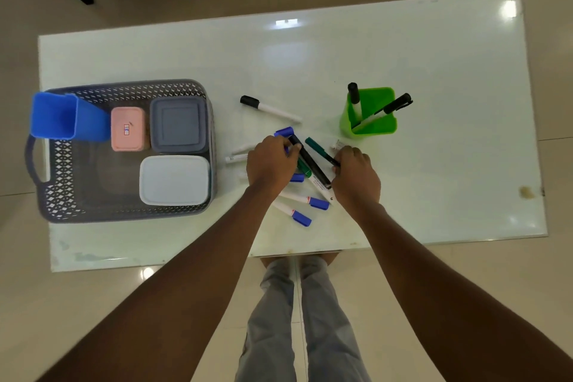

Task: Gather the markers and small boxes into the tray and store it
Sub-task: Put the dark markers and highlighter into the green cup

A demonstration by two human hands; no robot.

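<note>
Markers (307, 177) lie in a loose crossed heap on the tabletop (434, 71), to the right of the tray (62, 195) and apart from it. Both hands work in this heap.

1. Left hand (271, 164): fingers curled, gripping the upper end of a black marker (310, 161) that runs diagonally across the heap.
2. Right hand (355, 177): fingers curled, pinching the dark lower end of a green marker (321, 149); its capped end points away from the person.
3. Two blue-capped markers (310, 200) lie on the near side of the heap, between the two wrists, untouched.
4. One black-capped marker (269, 108) lies alone, right of the tray and beyond the heap.

Tray contents: a blue cup (62, 116) at the far left corner, a pink box (127, 129) and a grey box (179, 124) side by side along the far wall, and a white box (175, 180) at the near right corner. The tray's left handle projects past the tabletop's left edge.

Further right of the tray than the heap stands a green cup (369, 124) holding two black-capped markers upright. Broad glossy tabletop surface extends beyond the tray's far wall and to the right of the green cup. The tabletop's near edge runs under both forearms, near the tray's front wall
</note>
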